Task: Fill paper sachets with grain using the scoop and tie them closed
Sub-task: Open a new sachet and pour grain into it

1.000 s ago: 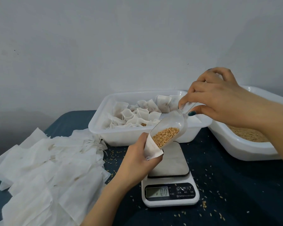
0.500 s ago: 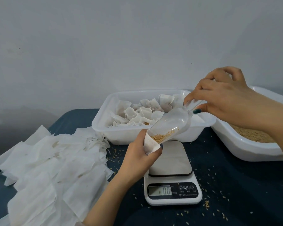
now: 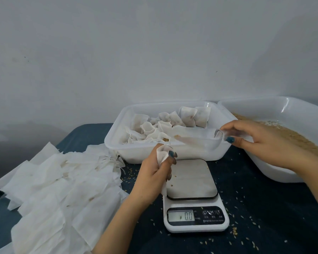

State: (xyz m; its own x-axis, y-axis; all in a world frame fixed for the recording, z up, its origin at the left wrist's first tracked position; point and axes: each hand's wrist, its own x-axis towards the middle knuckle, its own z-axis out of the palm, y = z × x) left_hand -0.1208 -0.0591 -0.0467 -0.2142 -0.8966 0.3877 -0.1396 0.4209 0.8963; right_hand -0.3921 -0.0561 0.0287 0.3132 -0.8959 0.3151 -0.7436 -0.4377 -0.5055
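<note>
Sachets of white paper, flat and empty, the empty sachets point(image 3: 53, 189) lie in a wide overlapping heap across the left of the bench point(image 3: 273, 208), which is covered in dark blue cloth. At the right edge stands the grain tub point(image 3: 275, 167), white, with brown grain point(image 3: 292, 133) banked inside it. Just beside it, at the middle back, the sachet tub point(image 3: 136, 154) holds filled sachets point(image 3: 187, 116). In front of that tub sits a white scale point(image 3: 195, 224); its display reads 0.0 and a few grains lie on its plate.

The right hand point(image 3: 261, 142) pinches the handle of the clear scoop point(image 3: 196, 141), which lies about level over the sachet tub's front rim, blurred, mouth toward the left. The left hand point(image 3: 152, 176) is curled tight round the held sachet point(image 3: 162, 154) at the plate's left edge, its gathered top sticking out above the fist. Loose grains point(image 3: 246, 241) dot the cloth.
</note>
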